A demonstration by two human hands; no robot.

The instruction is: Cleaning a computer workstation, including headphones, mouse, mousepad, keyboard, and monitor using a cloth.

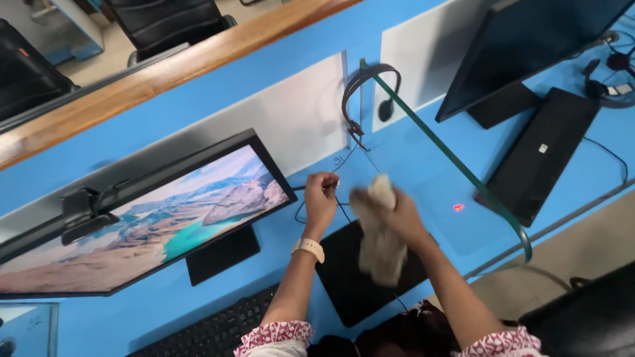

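2 hands over blue desk, cable and cloth.
We see left hand pinched on thin black cable, right hand clamped on beige cloth above black mat; open desk right, up to glass divider; fingers blurred.

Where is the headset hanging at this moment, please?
In the head view, the headset hangs over the top of the glass divider, upper centre, just beyond the left hand, which pinches its cable.
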